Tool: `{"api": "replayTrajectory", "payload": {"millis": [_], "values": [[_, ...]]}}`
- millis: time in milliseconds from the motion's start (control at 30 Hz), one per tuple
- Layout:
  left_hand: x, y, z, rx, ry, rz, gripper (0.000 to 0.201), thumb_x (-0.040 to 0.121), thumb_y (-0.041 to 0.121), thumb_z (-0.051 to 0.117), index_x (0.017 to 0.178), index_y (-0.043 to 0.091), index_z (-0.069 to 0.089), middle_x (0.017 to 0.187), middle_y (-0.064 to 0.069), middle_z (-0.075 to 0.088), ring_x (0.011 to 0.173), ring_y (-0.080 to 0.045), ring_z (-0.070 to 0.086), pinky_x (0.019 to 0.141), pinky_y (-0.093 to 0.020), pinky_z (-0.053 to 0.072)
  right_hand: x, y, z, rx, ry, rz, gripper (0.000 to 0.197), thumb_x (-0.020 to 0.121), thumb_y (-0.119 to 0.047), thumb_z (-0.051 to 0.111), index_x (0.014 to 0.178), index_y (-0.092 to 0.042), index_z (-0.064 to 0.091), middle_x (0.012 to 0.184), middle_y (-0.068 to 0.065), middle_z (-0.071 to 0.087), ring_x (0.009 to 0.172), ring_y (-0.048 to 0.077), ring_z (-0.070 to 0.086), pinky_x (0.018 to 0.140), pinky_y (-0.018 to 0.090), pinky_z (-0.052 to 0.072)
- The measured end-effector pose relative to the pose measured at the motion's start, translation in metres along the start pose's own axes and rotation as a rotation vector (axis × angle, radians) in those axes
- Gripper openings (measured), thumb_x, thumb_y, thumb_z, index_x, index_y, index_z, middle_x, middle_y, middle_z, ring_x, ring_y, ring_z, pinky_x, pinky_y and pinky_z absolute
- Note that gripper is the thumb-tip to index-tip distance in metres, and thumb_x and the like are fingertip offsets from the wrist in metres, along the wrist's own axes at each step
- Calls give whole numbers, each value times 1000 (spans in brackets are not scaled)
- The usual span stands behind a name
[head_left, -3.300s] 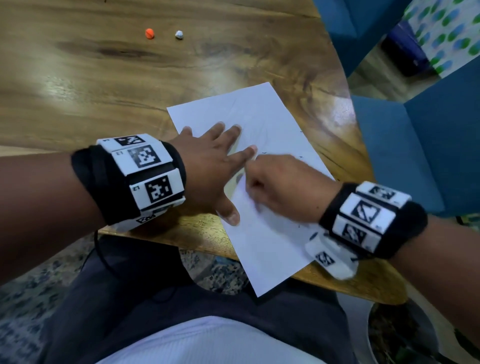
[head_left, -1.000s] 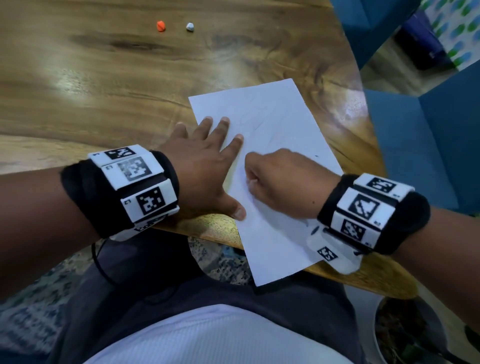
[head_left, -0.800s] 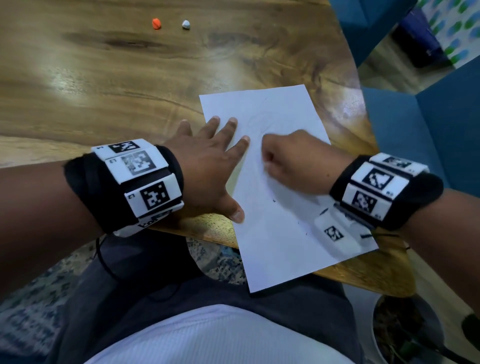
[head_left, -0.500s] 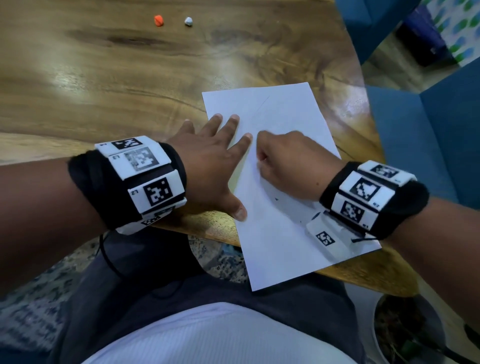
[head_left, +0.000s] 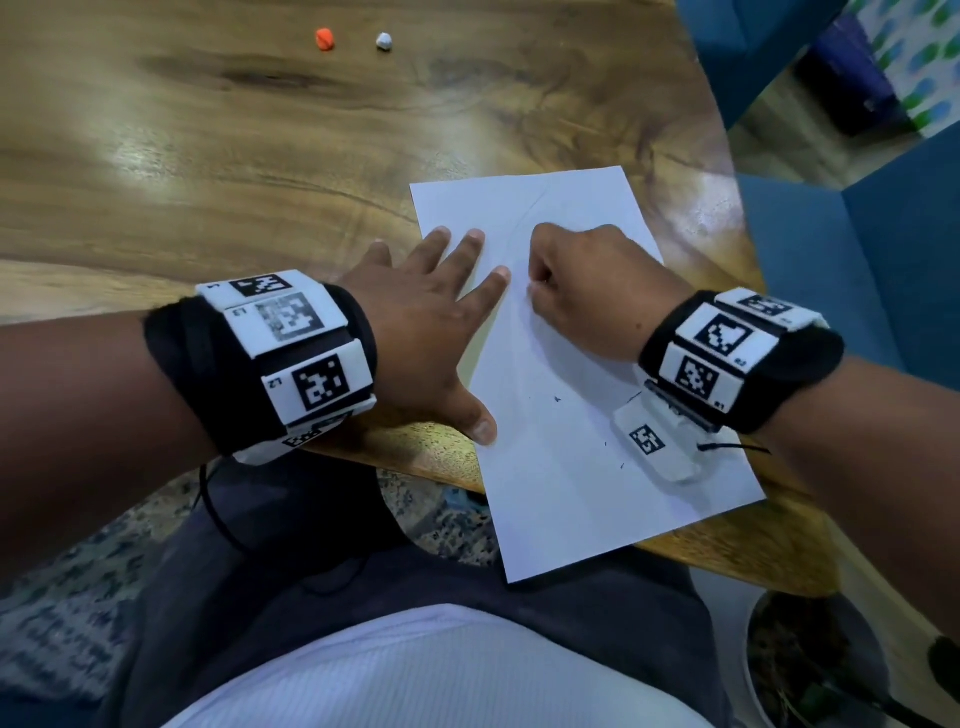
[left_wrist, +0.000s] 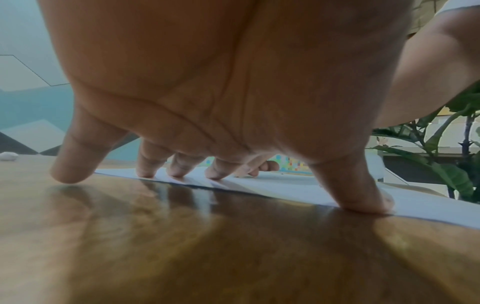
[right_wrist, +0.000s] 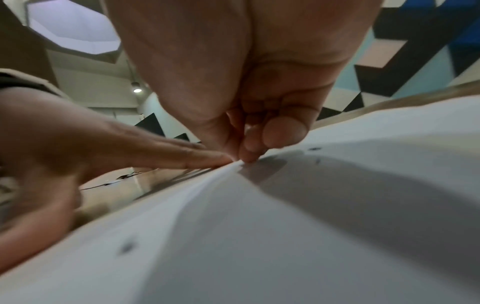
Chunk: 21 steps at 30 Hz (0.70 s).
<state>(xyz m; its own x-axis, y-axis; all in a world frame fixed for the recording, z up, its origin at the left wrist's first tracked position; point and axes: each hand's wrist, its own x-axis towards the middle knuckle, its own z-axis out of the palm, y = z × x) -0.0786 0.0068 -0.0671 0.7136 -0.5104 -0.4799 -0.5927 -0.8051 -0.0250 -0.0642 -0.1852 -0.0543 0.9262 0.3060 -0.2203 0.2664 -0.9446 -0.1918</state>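
A white sheet of paper (head_left: 571, 441) lies on the wooden table (head_left: 208, 156), its near end hanging over the table's edge. My left hand (head_left: 426, 322) is spread flat, with fingertips and thumb pressing on the sheet's left edge (left_wrist: 259, 183). My right hand (head_left: 587, 291) is curled on the middle of the sheet, right beside the left index finger. In the right wrist view its thumb and fingertips (right_wrist: 249, 156) meet on a raised ridge of the paper (right_wrist: 259, 226) and seem to pinch it. Faint lines and small dark marks show on the sheet.
A small orange ball (head_left: 324, 39) and a small white ball (head_left: 383, 41) sit far back on the table. Blue seats (head_left: 857, 260) stand to the right. A potted plant (head_left: 810, 665) is on the floor by my right side.
Over the last second the right hand slid up the sheet away from me. The paper turned a little, its near right corner swinging out. The left hand stayed flat.
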Motion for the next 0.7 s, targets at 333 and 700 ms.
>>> {"api": "replayTrajectory", "payload": {"millis": [333,700], "values": [[-1,0,0,4,14,11,141,57,104,40,158,23,-18,166,-12,-27,155,-34,-16,118,-64,20,-18,-26,4,96,-103,-174,3,89,-21,57,88,-19,55,87,5,69,82,27,63,75,38,51],[-1,-1,0,-13,10,8,141,56,104,41,158,27,-18,167,-9,-27,155,-32,-17,117,-69,16,-24,-37,11,195,-100,-119,7,88,-22,61,84,-19,56,85,4,69,79,23,64,72,37,54]]}}
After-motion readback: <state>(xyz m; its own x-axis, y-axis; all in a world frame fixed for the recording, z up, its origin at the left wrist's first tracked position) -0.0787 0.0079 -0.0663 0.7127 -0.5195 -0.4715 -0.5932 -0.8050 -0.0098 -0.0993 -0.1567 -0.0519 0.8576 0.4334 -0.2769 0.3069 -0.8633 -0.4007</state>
